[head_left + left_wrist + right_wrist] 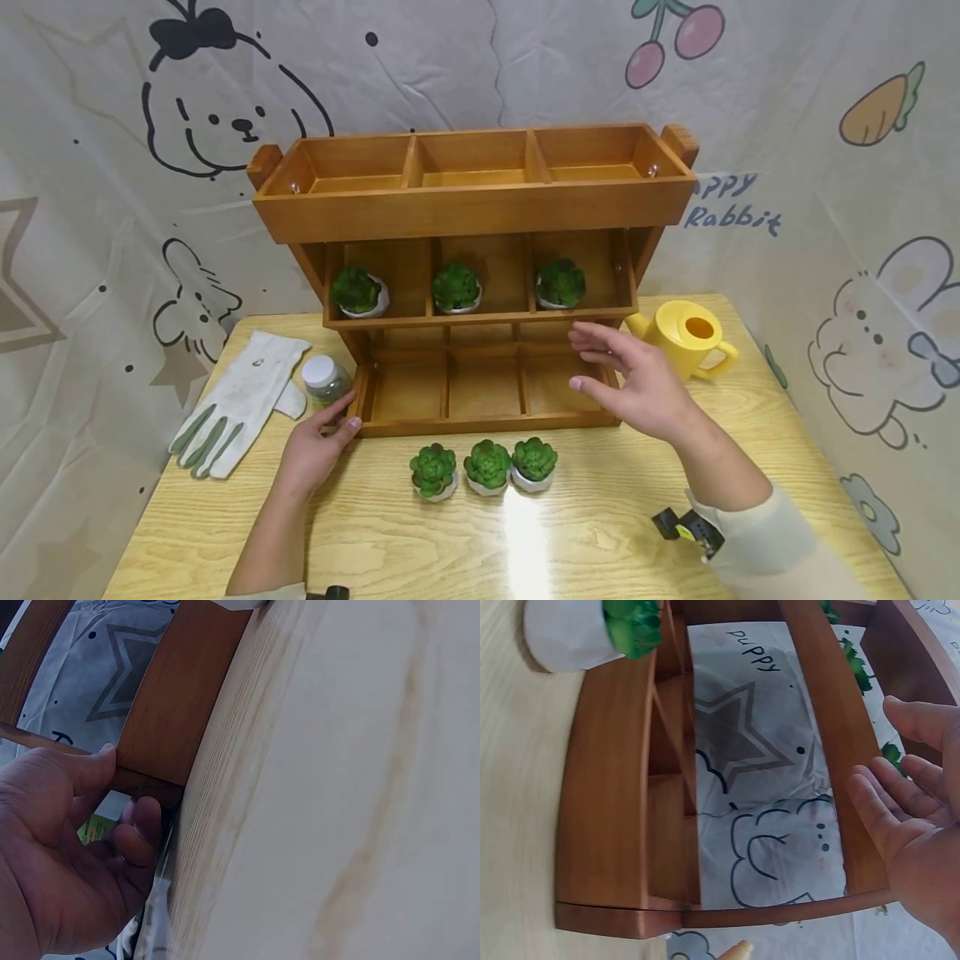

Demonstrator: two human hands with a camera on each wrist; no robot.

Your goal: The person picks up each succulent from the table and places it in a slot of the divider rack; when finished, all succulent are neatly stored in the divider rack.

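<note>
A three-tier wooden planter shelf (480,208) stands at the back of the table, each tier split into three compartments. Its middle tier holds three potted succulents, at left (360,292), centre (457,287) and right (560,283). In front of the shelf, three more succulents (433,472) in white pots stand in a row. My left hand (318,446) pinches the lower-left front corner of the shelf (161,712), thumb on the front and fingers curled at the end. Before the right side, my right hand (637,383) is held up with fingers spread, nothing in it.
A clear jar with a white lid (322,375) stands just left of the shelf, beside white and green gloves (240,400). On the right is a yellow watering can (684,333). Printed cloth (450,75) hangs behind and at both sides of the table (405,550).
</note>
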